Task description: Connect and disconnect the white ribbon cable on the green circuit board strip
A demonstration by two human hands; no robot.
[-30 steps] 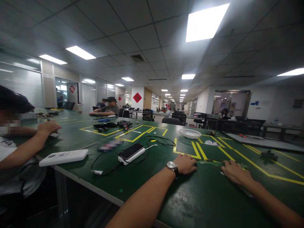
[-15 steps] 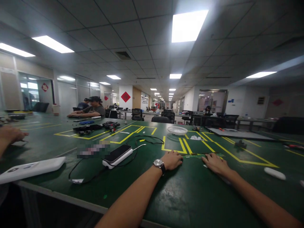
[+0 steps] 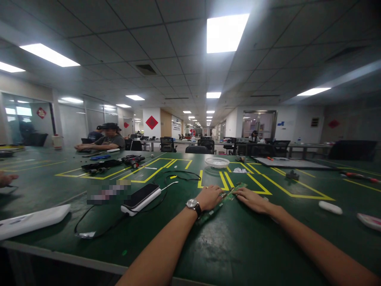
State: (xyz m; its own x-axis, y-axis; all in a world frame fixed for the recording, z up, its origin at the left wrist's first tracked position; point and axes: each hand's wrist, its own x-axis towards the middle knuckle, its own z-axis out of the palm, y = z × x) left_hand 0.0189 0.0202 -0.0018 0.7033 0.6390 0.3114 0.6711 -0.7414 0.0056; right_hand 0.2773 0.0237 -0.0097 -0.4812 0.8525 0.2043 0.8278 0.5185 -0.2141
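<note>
A long, thin green strip [image 3: 214, 212], shiny and with pale marks, lies slantwise on the green table. Its near end passes beside my left wrist, and its far end shows between my hands. My left hand [image 3: 210, 197], with a watch [image 3: 192, 204] on the wrist, is closed over the strip with bent fingers. My right hand [image 3: 253, 200] rests low on the table, fingers stretched out and their tips touching the strip's far part. Whether the right thumb grips anything is hidden. Something small and pale shows beside the right hand, too unclear to name.
A phone [image 3: 141, 195] lies on a white power bank with a black cable [image 3: 110, 228]. Ahead stands a clear plastic basket [image 3: 217, 162]; a white oval case [image 3: 330, 207] lies right. Another white device [image 3: 35, 221] is left, near a co-worker's hand [image 3: 6, 179]. Farther back, a person sits.
The green strip has swung from lying crosswise to slanting, its near end now toward my left wrist. My right hand has come closer to my left. The view has turned slightly right.
</note>
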